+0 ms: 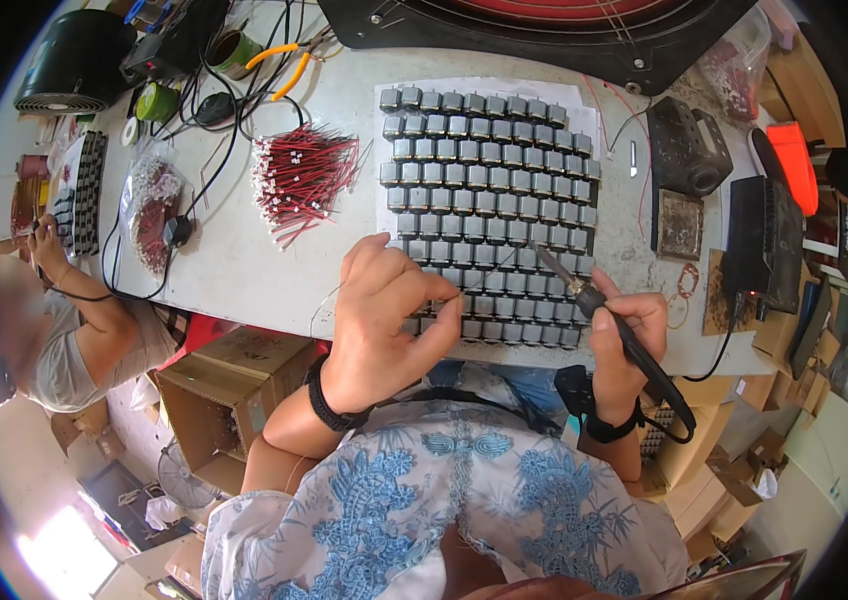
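Rows of small silver block-shaped parts, apparently little motors, stand on a white paper sheet in front of me. My right hand grips a soldering iron by its dark handle, the metal tip pointing up and left over the parts. In a pinch between thumb and forefinger, my left hand has a thin wire, apparently solder wire, which runs toward the iron's tip above the nearer rows. Whether tip and wire touch is too small to tell. Left of the rows lies a pile of red wires with white connectors.
Orange-handled pliers and black cables lie at the far left. A bag of connectors is nearer. A large black-framed fan stands at the back. On the right are a black box-shaped unit and a metal tray. Another person works at the left.
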A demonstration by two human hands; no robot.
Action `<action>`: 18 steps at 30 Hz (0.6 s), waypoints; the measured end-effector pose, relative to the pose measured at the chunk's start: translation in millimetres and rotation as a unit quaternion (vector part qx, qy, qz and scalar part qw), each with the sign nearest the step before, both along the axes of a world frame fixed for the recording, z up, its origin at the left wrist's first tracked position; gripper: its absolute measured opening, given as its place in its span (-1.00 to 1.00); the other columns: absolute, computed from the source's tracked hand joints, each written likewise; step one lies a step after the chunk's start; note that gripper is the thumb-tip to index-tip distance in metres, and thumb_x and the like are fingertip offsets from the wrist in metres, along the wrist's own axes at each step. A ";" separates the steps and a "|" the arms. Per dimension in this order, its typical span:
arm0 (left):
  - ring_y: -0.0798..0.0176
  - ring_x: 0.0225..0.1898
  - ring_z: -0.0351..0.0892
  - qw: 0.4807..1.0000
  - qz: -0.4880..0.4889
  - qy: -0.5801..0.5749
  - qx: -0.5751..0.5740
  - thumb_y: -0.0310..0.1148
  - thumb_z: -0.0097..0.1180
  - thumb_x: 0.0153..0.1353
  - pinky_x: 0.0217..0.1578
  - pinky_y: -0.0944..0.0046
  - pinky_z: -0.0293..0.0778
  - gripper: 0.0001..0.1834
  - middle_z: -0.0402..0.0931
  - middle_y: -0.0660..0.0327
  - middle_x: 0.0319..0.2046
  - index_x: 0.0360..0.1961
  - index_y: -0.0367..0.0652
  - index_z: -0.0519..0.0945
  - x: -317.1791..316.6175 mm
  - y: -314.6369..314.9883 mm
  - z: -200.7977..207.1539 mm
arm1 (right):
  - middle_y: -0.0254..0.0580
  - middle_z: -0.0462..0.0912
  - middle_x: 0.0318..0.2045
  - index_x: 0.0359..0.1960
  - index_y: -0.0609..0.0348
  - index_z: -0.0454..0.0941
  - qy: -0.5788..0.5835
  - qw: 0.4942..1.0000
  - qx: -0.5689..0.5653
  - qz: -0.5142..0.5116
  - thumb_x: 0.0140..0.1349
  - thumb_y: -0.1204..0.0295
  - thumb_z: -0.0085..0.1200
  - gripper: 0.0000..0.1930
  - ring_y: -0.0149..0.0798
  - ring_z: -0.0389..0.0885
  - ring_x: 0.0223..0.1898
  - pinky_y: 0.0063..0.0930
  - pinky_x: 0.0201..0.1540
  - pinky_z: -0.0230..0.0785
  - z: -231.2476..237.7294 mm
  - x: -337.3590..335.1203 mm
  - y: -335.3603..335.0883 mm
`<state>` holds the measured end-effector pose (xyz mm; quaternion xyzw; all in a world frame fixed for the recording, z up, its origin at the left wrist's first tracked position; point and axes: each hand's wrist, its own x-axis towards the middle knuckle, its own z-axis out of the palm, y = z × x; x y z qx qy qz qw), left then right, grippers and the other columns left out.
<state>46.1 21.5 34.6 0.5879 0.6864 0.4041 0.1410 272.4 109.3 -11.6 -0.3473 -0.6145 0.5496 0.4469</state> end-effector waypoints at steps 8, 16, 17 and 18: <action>0.29 -0.54 0.31 1.000 0.001 -0.008 -0.007 -0.57 0.25 -0.16 0.10 -0.05 0.27 -0.88 0.28 0.31 -0.64 -0.55 -0.13 0.60 -0.9 -1.5 -2.8 | -0.29 0.36 -0.39 -0.27 0.24 0.32 -0.014 1.000 0.009 0.012 0.15 0.59 0.11 -0.80 -0.52 0.48 -0.38 0.07 0.30 0.16 1.1 -0.6 0.4; 0.10 -0.41 0.37 1.000 -0.008 -0.001 -0.005 -0.53 0.28 -0.14 0.03 0.02 0.30 -0.86 0.35 0.25 -0.59 -0.50 -0.12 0.60 -0.6 -1.2 -4.1 | -0.24 0.37 -0.36 -0.26 0.26 0.32 -0.001 1.000 0.003 -0.014 0.14 0.62 0.07 -0.81 -0.24 0.56 -0.20 0.02 0.26 0.21 -1.7 4.9 -1.6; 0.20 -0.48 0.35 1.000 -0.005 -0.008 0.000 -0.55 0.27 -0.15 0.07 -0.01 0.29 -0.87 0.33 0.28 -0.61 -0.51 -0.13 0.60 1.2 1.0 -3.0 | -0.24 0.37 -0.36 -0.26 0.26 0.32 0.000 1.000 0.003 -0.014 0.14 0.62 0.07 -0.81 -0.24 0.56 -0.20 0.02 0.26 0.21 -0.7 4.5 -1.6; 0.30 -0.54 0.33 1.000 -0.002 -0.014 0.004 -0.57 0.26 -0.16 0.11 -0.05 0.27 -0.88 0.31 0.31 -0.64 -0.53 -0.14 0.60 2.4 2.4 -2.2 | -0.24 0.37 -0.36 -0.27 0.26 0.32 -0.002 1.000 0.001 -0.017 0.14 0.62 0.07 -0.81 -0.25 0.56 -0.20 0.02 0.26 0.22 0.8 3.7 -1.6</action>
